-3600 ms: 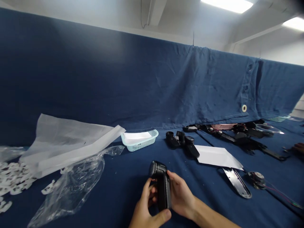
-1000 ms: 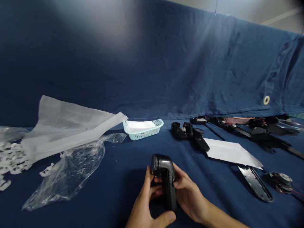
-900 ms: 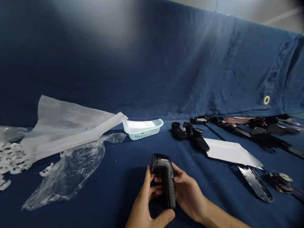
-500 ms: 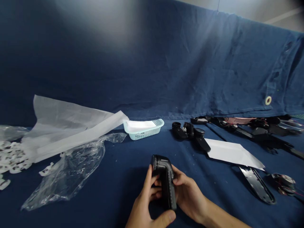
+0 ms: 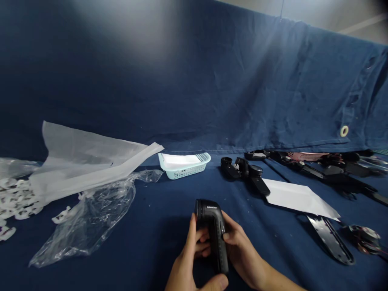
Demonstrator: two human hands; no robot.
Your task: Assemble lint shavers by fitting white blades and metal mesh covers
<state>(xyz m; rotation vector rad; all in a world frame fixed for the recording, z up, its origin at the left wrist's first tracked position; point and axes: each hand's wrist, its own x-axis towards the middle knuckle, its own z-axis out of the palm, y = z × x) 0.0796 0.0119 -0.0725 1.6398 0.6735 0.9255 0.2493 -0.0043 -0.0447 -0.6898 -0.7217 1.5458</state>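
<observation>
We hold a black plastic handheld device with a round head low in the middle of the view, just above the dark blue cloth-covered table. Its long axis runs from us toward the far side of the table, handle end nearest us, and the round head at the far end faces left. Our left hand is wrapped around its left side, fingers curled against the body and the thumb pressed under the near end. Our right hand cups the right side, thumb laid on the handle's top edge.

To the left lies bare blue cloth, then a crumpled clear plastic bag and a white translucent sheet well apart from the device. Ahead of it is open cloth as far as a small pale turquoise perforated basket near the hanging blue curtain. To the right, beyond a strip of bare cloth, lie a white paper sheet and a row of black device parts.
</observation>
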